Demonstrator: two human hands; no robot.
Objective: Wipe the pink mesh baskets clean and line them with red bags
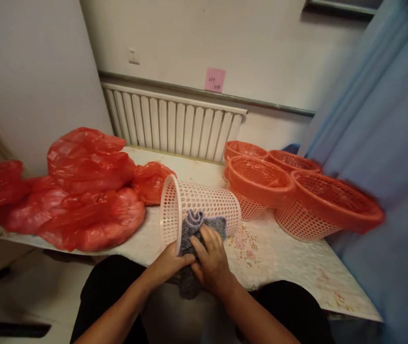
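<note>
Floral tablecloth (pixel 268 260): left hand (pixel 164 264) is gripping white basket (pixel 216 198) at eight o'clock, seemingly steadying it; right hand (pixel 215 260) is holding grey cloth (pixel 188 282) against it.

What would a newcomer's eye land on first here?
Likely the heap of red plastic bags on the left. Then the pale basket on its side in the middle, left hand at its rim, right hand on a grey cloth against it. Red-lined baskets stand at right.

The left hand (pixel 170 262) grips the rim of 1 white basket (pixel 209 198) lying sideways; the right hand (pixel 213 255) presses a gray cloth (pixel 221 223) against it, near 4 red-lined baskets (pixel 307 229).
</note>
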